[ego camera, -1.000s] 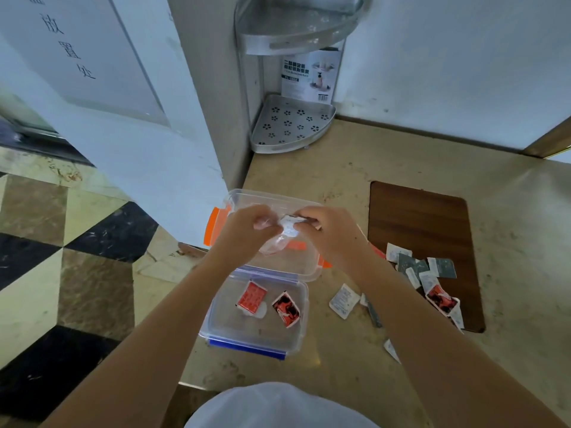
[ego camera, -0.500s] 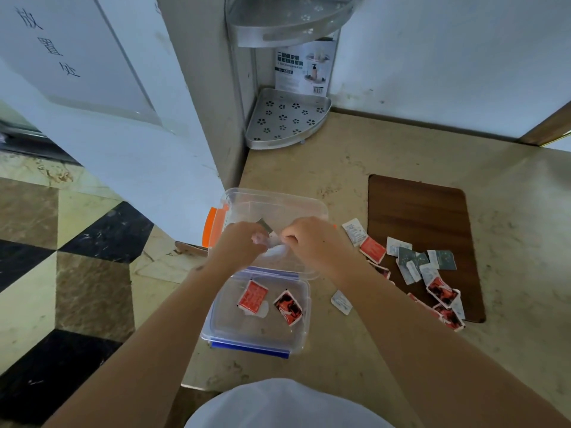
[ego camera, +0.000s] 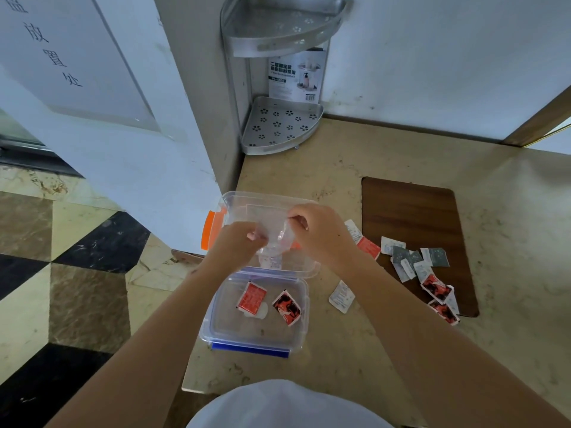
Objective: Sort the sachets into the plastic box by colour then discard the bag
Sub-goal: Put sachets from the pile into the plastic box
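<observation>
Above the clear plastic box, my left hand and my right hand both pinch a small clear plastic bag, one at each side, and hold it spread between them. The box's near compartment holds two red sachets. Its far compartment with orange clips lies under my hands. Red, white and grey sachets lie scattered to the right, several of them on a brown mat. One white sachet lies alone beside the box.
A metal corner shelf stands at the back against the wall. The beige counter ends just left of the box, with a checkered floor below. A white pillar rises at the left.
My hands have moved slightly apart and stretched the bag open between them; earlier they were close together around it. The view has shifted a little.
</observation>
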